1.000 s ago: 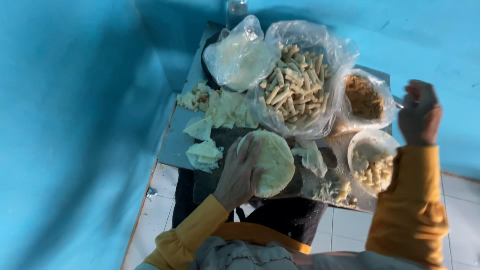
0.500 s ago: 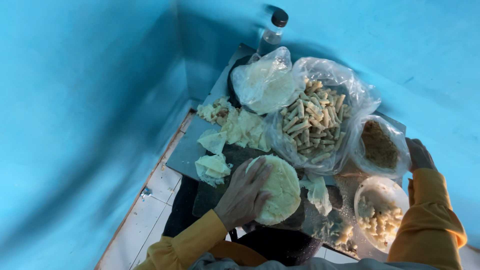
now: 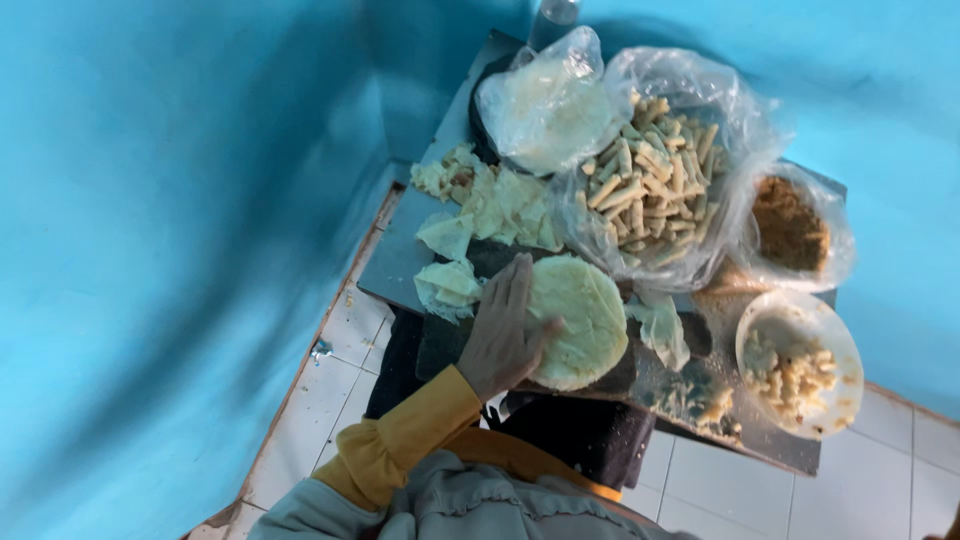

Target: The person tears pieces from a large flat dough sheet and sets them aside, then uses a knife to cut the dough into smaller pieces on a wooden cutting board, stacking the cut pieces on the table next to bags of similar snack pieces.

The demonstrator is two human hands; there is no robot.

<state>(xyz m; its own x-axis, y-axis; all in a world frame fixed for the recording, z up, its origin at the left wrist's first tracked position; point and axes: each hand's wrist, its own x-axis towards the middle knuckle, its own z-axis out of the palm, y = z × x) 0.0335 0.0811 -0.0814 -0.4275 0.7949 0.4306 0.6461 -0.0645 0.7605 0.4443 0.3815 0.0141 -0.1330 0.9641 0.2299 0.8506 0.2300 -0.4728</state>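
Note:
My left hand (image 3: 505, 330) lies flat, fingers spread, on the left part of a round pale dough sheet (image 3: 585, 320) at the front of a small metal table (image 3: 395, 265). The yellow sleeve runs down toward my body. My right hand is out of the frame. Behind the sheet, an open clear bag holds many pale rolled sticks (image 3: 650, 190). To the right of the sheet sits a white bowl (image 3: 835, 330) with short pale pieces in it.
A clear bag of stacked round sheets (image 3: 550, 100) sits at the back. Torn dough scraps (image 3: 500, 205) lie to the left. A bagged bowl of brown filling (image 3: 790, 225) stands at the right. A bottle (image 3: 555, 12) stands by the blue wall. White floor tiles (image 3: 320, 400) lie below.
My right hand, raised at the right a second ago, dropped lower and then left the view. My left hand stayed pressed on the round sheet while the view shifted.

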